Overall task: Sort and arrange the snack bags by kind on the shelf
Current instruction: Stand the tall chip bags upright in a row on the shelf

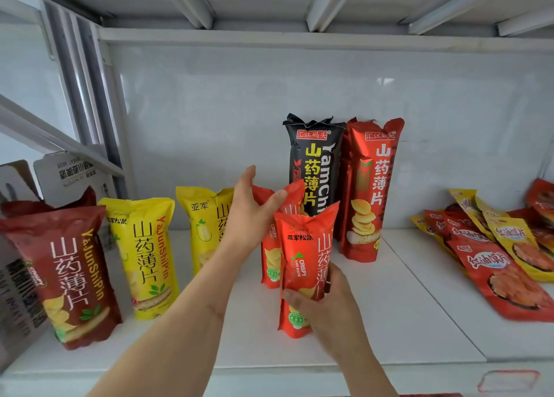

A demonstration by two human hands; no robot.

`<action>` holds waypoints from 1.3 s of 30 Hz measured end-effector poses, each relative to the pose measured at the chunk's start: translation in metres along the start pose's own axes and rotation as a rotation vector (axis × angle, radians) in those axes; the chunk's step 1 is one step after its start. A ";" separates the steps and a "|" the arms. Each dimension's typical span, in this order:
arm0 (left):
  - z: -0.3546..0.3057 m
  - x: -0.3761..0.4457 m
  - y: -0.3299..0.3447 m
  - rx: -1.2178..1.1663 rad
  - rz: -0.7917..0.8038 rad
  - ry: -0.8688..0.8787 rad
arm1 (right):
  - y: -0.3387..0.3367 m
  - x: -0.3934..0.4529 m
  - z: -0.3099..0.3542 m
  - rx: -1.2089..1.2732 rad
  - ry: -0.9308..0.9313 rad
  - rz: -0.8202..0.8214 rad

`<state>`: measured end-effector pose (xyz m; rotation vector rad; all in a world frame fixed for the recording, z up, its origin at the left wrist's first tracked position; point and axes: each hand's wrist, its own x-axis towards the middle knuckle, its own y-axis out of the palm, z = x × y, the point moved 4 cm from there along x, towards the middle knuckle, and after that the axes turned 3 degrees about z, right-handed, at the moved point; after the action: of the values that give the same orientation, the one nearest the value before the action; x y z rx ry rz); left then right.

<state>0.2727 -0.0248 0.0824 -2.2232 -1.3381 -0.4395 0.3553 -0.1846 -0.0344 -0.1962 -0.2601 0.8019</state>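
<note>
An orange-red yam chip bag (305, 255) stands upright at the shelf's middle, with my right hand (323, 303) gripping its lower part. Just behind it stands a second orange-red bag (271, 252); my left hand (248, 210) rests on its top, thumb against the upper edge. Behind these are a tall black bag (316, 162) and a tall red bag (370, 186), both upright against the back wall. To the left stand two yellow bags (147, 255) (204, 219) and a dark red bag (69, 273).
A heap of flat red and yellow snack packets (506, 255) lies on the right of the white shelf (419, 306). Cardboard boxes (75, 177) stand at the far left behind the dark red bag. The shelf above hangs low overhead.
</note>
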 end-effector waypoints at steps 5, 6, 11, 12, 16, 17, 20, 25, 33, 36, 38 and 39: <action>0.043 -0.012 0.014 -0.217 0.036 -0.153 | 0.006 0.001 -0.015 -0.039 0.005 0.056; 0.053 -0.014 0.018 -0.216 0.066 -0.183 | 0.006 0.000 -0.018 -0.048 0.010 0.072; 0.073 -0.019 0.024 -0.314 0.189 -0.258 | 0.007 0.003 -0.028 -0.097 0.012 0.082; 0.074 -0.018 0.022 -0.329 0.193 -0.253 | 0.007 0.004 -0.029 -0.111 0.011 0.070; 0.076 -0.016 0.014 -0.374 0.145 -0.221 | 0.012 0.011 -0.028 -0.161 0.013 0.037; 0.077 -0.016 0.012 -0.381 0.139 -0.213 | 0.014 0.012 -0.026 -0.167 0.013 0.039; 0.081 -0.014 0.011 -0.390 0.161 -0.194 | 0.016 0.013 -0.024 -0.169 -0.003 0.061; 0.084 -0.027 0.016 -0.387 0.202 -0.171 | 0.015 0.016 -0.026 -0.198 -0.031 0.079; 0.080 -0.050 0.024 -0.387 0.225 -0.059 | 0.031 0.029 -0.017 -0.198 -0.074 0.093; 0.082 -0.055 0.027 -0.367 0.225 -0.069 | 0.037 0.034 -0.014 -0.235 -0.096 0.096; 0.085 -0.055 0.027 -0.370 0.215 -0.081 | 0.042 0.038 -0.013 -0.253 -0.110 0.094; 0.087 -0.054 0.026 -0.367 0.211 -0.090 | 0.044 0.040 -0.014 -0.253 -0.113 0.102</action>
<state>0.2716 -0.0244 -0.0228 -2.6815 -1.1186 -0.5476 0.3561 -0.1268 -0.0532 -0.4048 -0.4619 0.8815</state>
